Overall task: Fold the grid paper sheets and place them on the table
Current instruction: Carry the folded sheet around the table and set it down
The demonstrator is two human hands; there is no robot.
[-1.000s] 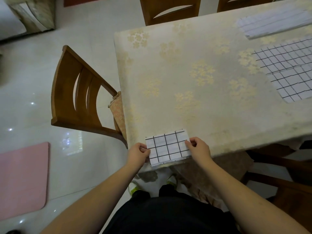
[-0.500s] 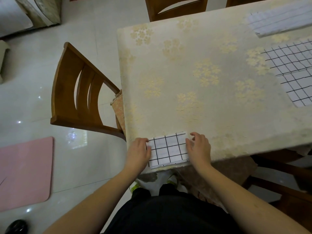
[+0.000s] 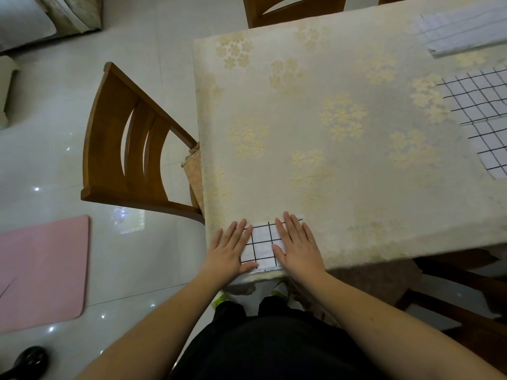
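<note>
Both forearms reach forward from the bottom of the view to the near edge of the table (image 3: 343, 165). The left hand (image 3: 229, 249) lies flat, palm down, fingers straight and slightly spread, its thumb stretched along the lower edge of the folded grid paper (image 3: 262, 245). The right hand (image 3: 297, 246) is flat as well, fingers straight and close together, pressing on the paper's right side. Neither hand curls round anything.

The folded grid paper lies on the floral tablecloth at the table's near edge, between and partly beneath the two hands; only its middle strip shows. Its left and right edges are hidden under the palms.

Far right, unfolded grid sheets (image 3: 482, 116) are cut off by the frame, and a lined sheet (image 3: 461, 28) lies at the upper right corner, also cropped.
</note>
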